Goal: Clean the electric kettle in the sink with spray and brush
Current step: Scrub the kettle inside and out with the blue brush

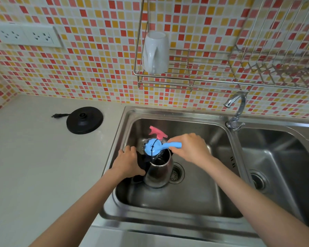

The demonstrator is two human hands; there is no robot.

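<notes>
2 forearms reach to the kettle [159, 172], upright in the sink [194, 202]. Its black handle is gripped by the left hand [128, 162]; the right hand [189, 147] grasps the blue brush [157, 147], head at the kettle's mouth. Scrubbing seems the step; next, the head must go inside. Just behind the kettle, the spray bottle [157, 132] may crowd strokes; the power base [84, 120] lies well left.

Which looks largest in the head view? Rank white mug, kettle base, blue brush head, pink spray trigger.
1. white mug
2. kettle base, a close second
3. blue brush head and pink spray trigger look alike; the trigger is partly hidden, so unranked
</notes>
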